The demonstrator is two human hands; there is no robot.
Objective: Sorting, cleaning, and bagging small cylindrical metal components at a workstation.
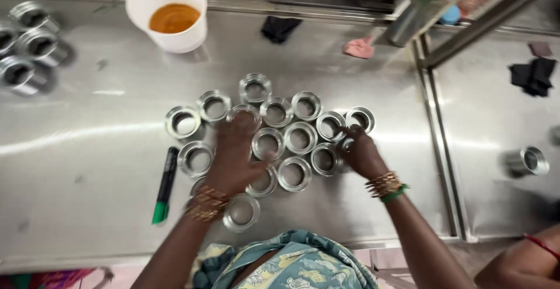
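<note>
Several short shiny metal rings stand upright and close together on a steel table. My left hand lies over the left part of the cluster, its fingers on a ring near the top. My right hand touches the rings at the right edge of the cluster, its fingertips at a ring. Whether either hand grips a ring is blurred. Both wrists wear bangles.
A white bucket of orange liquid stands at the back. More metal rings sit far left, one ring at right. A black and green marker lies left of the cluster. Dark cloths and a pink rag lie behind. Another person's arm shows at bottom right.
</note>
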